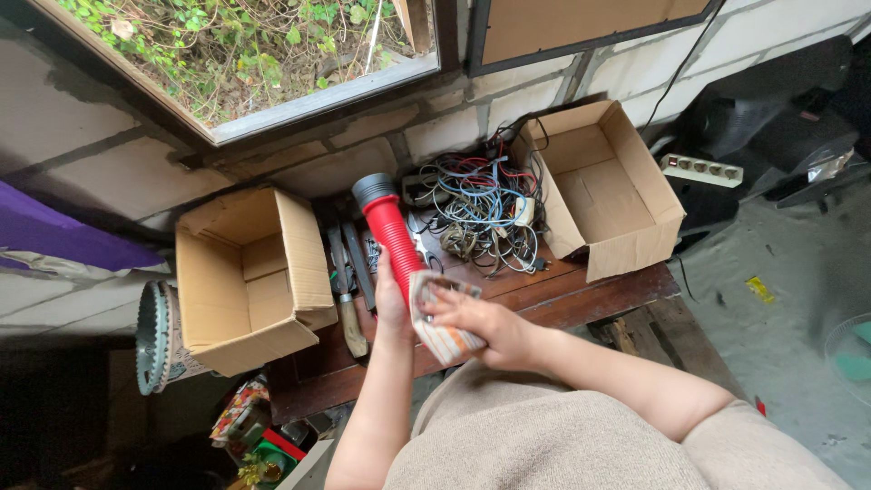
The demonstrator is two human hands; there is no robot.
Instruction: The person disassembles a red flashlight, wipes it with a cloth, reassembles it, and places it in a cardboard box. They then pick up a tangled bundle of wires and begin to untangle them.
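Left hand [392, 304] wrapped tight round the lower barrel of a long red ribbed plastic flashlight with a dark grey head [388, 227], held up tilted over the dark wooden table [581, 295]. Right hand [481, 328] pinching a folded striped cloth [443, 336] against the flashlight's lower end, fingers curled and pressed onto the fabric.

Best done, by the look of it, with a firm steady grip on the barrel, cloth worked along the ribs rather than across them, head kept well apart from the clutter below. Worth turning the barrel in the palm to reach the far side.

To the left, an open empty cardboard box [245, 272]; to the right, a second open cardboard box [603, 186]. Between them, a tangle of coloured wires and cables [481, 204] and a few long dark hand tools [349, 286] lying flat.

Tail end of the flashlight hidden behind cloth and fingers. Cloth pattern hard to read. Tools half covered by the left forearm; exact kinds hard to tell. Lower left corner dark, cluttered, indistinct.
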